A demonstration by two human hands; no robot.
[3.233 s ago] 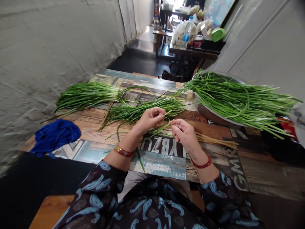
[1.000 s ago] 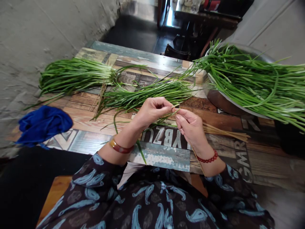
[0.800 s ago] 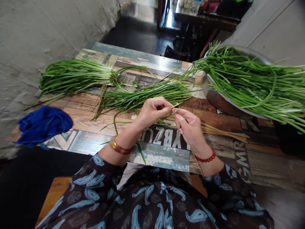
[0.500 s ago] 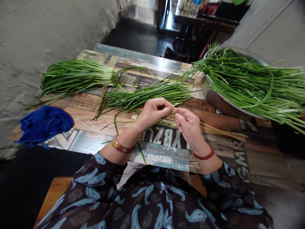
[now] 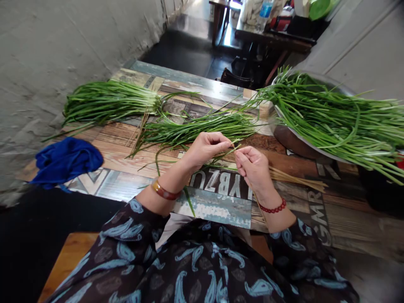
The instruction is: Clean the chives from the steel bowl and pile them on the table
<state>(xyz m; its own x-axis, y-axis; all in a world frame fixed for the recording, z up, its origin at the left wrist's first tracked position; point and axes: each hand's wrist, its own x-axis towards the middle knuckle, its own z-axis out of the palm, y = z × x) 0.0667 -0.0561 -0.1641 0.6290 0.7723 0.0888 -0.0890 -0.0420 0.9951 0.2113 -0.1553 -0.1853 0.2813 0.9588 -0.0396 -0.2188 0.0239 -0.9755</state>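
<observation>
My left hand [image 5: 210, 147] is closed in a pinch on a garlic chive, whose pale cut end [image 5: 236, 148] points toward my right hand [image 5: 252, 165]. That hand is closed on a thin bamboo skewer [image 5: 260, 207]; the shaft runs down past my wrist, and its tip is too small to make out. Between the two sets of fingertips lies a narrow gap. Behind my hands a loose pile of garlic chives [image 5: 202, 128] lies across the table, and a few long leaves hang below my left forearm.
A neat bundle of chives [image 5: 110, 101] lies at the far left. On the right a metal basin [image 5: 295, 141] is heaped with more. Several bamboo skewers [image 5: 296, 177] lie right of my hand, others [image 5: 139, 130] left of the pile. A blue cloth [image 5: 67, 160] sits at the table's left edge.
My fingertips have moved slightly apart, with the chive end now showing between them. The whole view has shifted a little, so the table things appear lower and farther right.
</observation>
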